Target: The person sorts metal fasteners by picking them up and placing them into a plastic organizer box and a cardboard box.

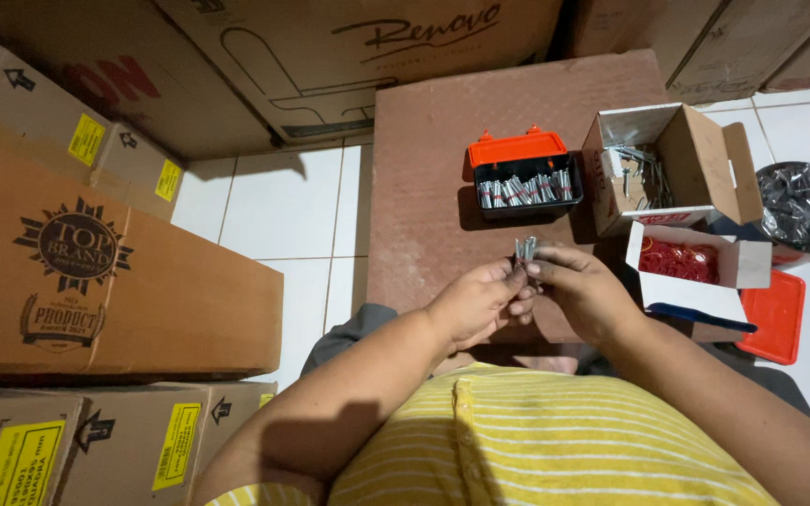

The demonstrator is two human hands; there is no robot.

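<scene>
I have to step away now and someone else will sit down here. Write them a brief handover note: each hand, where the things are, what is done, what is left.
Left hand and right hand: both pinch one small bundle of metal screws between the fingertips, above the brown board.
Black box with orange lid: open, one row of bundles already laid in it, with room left in front of the row.
Open cardboard box: loose screws inside.
White box: red rubber bands.
Whether the held bundle is banded yet cannot be told.

a single head-worn camera is looking steeply down from close above the hands (532,295), facing the brown surface (424,187) and tiled floor (274,215).
</scene>
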